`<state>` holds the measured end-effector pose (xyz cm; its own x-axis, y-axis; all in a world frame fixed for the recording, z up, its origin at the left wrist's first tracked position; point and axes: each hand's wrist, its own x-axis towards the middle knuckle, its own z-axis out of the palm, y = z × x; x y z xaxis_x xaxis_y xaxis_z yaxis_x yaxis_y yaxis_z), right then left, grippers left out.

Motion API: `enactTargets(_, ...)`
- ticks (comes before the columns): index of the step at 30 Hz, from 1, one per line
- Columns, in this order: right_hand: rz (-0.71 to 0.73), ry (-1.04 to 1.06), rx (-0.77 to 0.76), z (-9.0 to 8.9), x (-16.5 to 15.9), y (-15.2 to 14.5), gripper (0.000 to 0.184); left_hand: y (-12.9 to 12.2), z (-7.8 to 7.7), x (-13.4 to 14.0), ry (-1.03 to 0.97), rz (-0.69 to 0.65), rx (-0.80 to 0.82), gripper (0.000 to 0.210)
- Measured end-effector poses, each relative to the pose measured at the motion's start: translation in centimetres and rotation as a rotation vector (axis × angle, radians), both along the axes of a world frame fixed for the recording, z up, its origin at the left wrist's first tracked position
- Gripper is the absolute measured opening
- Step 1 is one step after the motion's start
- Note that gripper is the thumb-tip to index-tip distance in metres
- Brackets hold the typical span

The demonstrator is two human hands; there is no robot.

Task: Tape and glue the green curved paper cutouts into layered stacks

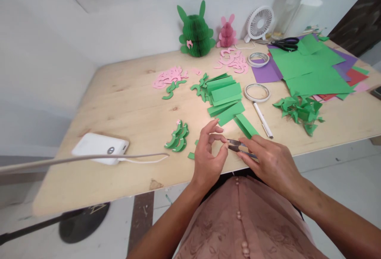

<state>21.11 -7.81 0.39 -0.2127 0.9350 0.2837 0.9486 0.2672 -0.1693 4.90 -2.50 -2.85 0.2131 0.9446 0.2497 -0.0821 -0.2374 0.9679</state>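
Observation:
My right hand (270, 157) grips a small pair of thread snips (234, 147), blades pointing left, over the table's front edge. At the blade tips, my left hand (210, 151) pinches thumb against finger; whatever lies in the pinch is too small to make out. Folded green paper strips (228, 92) lie just beyond my hands, and one more folded strip (245, 126) sits beside my right fingers. Left of my left hand is a cluster of curved green paper pieces (178, 136) with small whitish marks. Part of a green scrap (191, 155) shows by my left wrist.
A white pen (262, 120), two tape rolls (257, 92), green scraps (300, 110) and coloured sheets (315, 68) with black scissors (285, 44) lie right. Pink cutouts (169, 77), paper figures (196, 32) and a fan (260, 22) are behind. A power bank (99, 147) lies left.

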Motion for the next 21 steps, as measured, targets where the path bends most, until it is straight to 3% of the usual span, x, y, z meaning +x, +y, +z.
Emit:
enactTargets(9, -0.011, -0.017, 0.044, 0.0, -0.1, -0.1, 0.027, -0.2, 0.3, -0.2, 0.022, 0.147, 0.003, 0.044)
enactTargets(15, -0.012, -0.030, 0.068, 0.0, -0.2, -0.1, 0.025, -1.1, 0.4, 0.1, 0.172, 0.141, 0.164, 0.046)
enactTargets(21, -0.004, -0.072, 0.111, -0.1, -0.2, -0.1, 0.024, -1.3, 1.0, 0.2, 0.210, 0.129, 0.139, 0.047)
